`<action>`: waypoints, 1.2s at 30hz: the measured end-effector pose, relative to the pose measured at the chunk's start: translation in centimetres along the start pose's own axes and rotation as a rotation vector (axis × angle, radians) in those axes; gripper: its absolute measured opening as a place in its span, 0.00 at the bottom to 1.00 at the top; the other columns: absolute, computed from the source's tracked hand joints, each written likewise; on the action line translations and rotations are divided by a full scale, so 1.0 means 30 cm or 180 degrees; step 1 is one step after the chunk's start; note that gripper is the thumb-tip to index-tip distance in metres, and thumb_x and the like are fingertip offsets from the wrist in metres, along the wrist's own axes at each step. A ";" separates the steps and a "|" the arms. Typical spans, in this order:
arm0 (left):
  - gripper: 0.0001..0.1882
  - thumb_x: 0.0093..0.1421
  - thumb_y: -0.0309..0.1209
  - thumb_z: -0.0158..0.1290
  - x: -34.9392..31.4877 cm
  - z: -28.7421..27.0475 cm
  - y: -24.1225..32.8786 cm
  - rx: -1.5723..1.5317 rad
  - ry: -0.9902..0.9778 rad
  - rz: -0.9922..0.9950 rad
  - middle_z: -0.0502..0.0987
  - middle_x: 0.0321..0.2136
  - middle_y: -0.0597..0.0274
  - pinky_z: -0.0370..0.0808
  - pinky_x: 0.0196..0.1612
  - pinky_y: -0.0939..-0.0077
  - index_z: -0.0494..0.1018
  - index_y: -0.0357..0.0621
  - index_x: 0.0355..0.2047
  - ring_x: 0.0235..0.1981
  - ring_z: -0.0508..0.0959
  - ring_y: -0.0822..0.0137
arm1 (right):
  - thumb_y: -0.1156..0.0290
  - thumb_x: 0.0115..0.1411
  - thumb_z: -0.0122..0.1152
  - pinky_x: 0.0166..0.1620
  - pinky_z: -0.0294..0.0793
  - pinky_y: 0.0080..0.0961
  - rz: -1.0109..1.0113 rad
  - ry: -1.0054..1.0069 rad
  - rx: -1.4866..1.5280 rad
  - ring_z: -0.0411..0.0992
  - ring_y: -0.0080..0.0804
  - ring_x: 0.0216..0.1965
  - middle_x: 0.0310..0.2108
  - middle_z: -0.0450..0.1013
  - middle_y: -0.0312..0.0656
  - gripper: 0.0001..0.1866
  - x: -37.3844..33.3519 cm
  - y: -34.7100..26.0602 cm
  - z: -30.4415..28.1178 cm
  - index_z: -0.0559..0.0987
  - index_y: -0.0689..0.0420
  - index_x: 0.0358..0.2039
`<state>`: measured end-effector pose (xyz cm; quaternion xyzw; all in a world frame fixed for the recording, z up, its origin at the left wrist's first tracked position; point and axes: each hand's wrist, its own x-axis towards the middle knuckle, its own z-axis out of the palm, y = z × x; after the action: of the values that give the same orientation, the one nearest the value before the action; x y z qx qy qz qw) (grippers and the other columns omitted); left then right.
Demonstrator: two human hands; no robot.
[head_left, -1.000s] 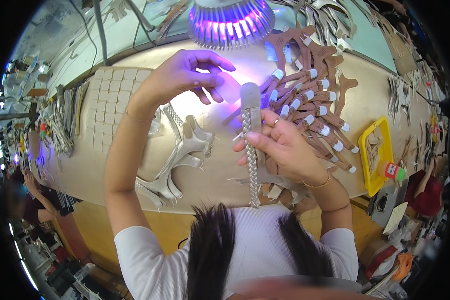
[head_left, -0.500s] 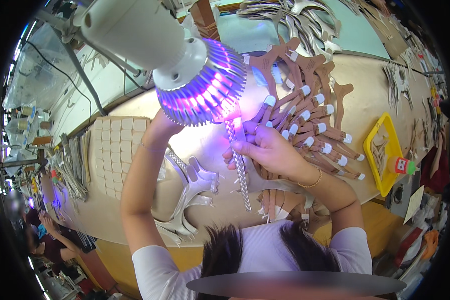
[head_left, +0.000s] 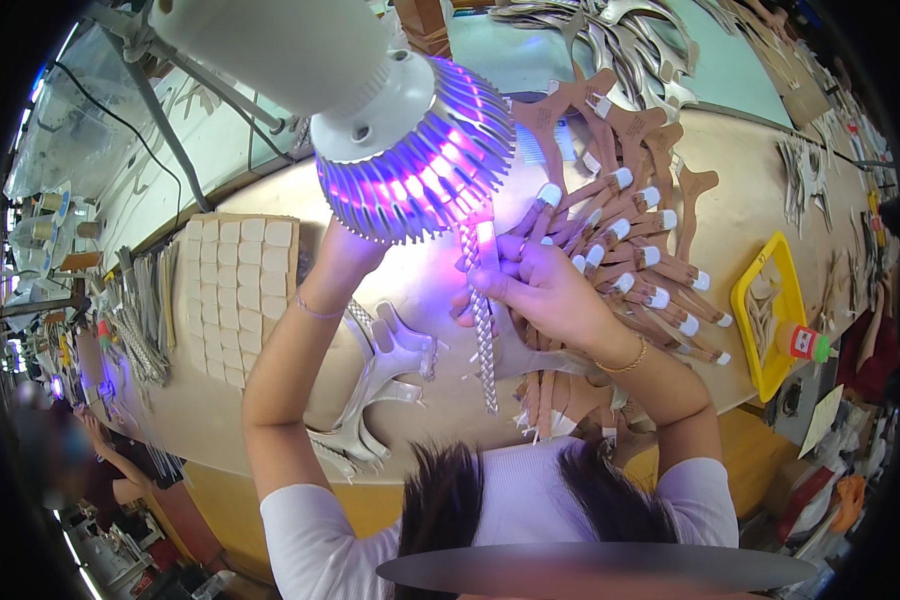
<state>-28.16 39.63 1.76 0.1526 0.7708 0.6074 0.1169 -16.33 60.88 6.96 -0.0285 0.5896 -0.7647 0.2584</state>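
Under the finned lamp (head_left: 420,150), which glows violet, my right hand (head_left: 555,290) pinches a silver braided strap (head_left: 484,355) with thumb and fingers. The strap's lower end hangs free over the table, and its upper end meets the lit rim of the lamp. My left hand (head_left: 355,248) reaches up behind the lamp, so its fingers are hidden. Below it lie silver strappy shoe-upper pieces (head_left: 375,370) with braided parts. Right of my right hand fans out a pile of brown strappy pieces with white tips (head_left: 615,232).
A sheet of beige rounded patches (head_left: 240,290) lies at left, near bundled straps (head_left: 145,320). At right stand a yellow tray (head_left: 745,300) and a bottle with a green cap (head_left: 802,342). More silver pieces (head_left: 635,45) lie at the back. Another person (head_left: 105,465) sits far left.
The whole view has shifted slightly, and the lamp appears a little larger and farther right. My right hand keeps its pinch on the braided strap; both arms hold nearly the same pose.
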 end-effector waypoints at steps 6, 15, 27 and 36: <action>0.16 0.56 0.29 0.55 -0.052 0.021 0.082 0.0229 -0.0033 0.0106 0.75 0.39 0.58 0.73 0.42 0.71 0.70 0.39 0.45 0.40 0.74 0.69 | 0.68 0.63 0.52 0.37 0.74 0.22 -0.0056 0.0011 0.0013 0.77 0.27 0.32 0.31 0.77 0.44 0.12 0.004 0.008 0.009 0.71 0.65 0.40; 0.19 0.56 0.27 0.57 -0.068 0.025 0.117 0.0274 0.0045 0.0001 0.76 0.43 0.59 0.81 0.37 0.73 0.70 0.39 0.47 0.40 0.77 0.67 | 0.68 0.63 0.52 0.37 0.74 0.23 0.0040 -0.0002 0.0167 0.77 0.29 0.32 0.32 0.76 0.44 0.12 -0.003 -0.005 0.017 0.71 0.65 0.39; 0.22 0.51 0.23 0.60 -0.099 0.041 0.241 -0.1045 -0.0017 -0.0608 0.74 0.40 0.59 0.80 0.39 0.73 0.68 0.35 0.46 0.40 0.76 0.68 | 0.68 0.63 0.53 0.38 0.73 0.20 0.0032 -0.0043 0.0142 0.77 0.25 0.34 0.34 0.77 0.44 0.13 -0.010 -0.013 0.018 0.70 0.65 0.42; 0.21 0.51 0.21 0.59 -0.106 0.043 0.257 -0.1400 -0.0232 -0.0800 0.75 0.39 0.54 0.83 0.36 0.71 0.67 0.34 0.46 0.37 0.79 0.63 | 0.68 0.63 0.53 0.38 0.73 0.20 0.0071 0.0007 0.0049 0.76 0.24 0.34 0.33 0.77 0.43 0.13 -0.008 -0.005 0.031 0.70 0.65 0.42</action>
<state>-24.03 41.25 8.93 0.0483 0.6284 0.7352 0.2495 -15.87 60.19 7.45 -0.0191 0.5843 -0.7663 0.2665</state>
